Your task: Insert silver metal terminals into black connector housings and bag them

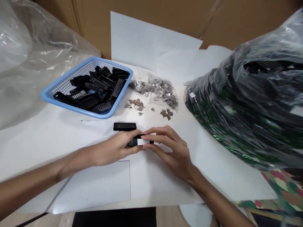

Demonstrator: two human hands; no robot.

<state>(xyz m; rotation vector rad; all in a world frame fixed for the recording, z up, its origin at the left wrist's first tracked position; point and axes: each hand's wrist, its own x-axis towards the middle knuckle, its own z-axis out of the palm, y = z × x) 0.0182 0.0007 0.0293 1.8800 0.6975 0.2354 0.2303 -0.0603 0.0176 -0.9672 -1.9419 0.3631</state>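
Observation:
Both hands meet over the white tabletop at a small black plastic casing [133,142] with a white patch on its near side. My left hand [119,145] grips the casing's left end between thumb and fingers. On its right end, the fingertips of my right hand [170,148] press from above and from the side. Something small and pale shows by the right fingertips, too small to name. Just behind the left hand lies another black plastic casing [124,126]. Small flat metal pieces [134,104] lie in a loose pile beyond the hands, and a smaller pile [166,113] sits farther right.
A blue basket [86,114] full of black casings stands at the back left. Clear bags of metal pieces [163,91] lie beside it. A large plastic bag of black and green parts [239,110] bulks at right; clear plastic sheeting [47,60] hangs at left. Cardboard [151,6] stands behind.

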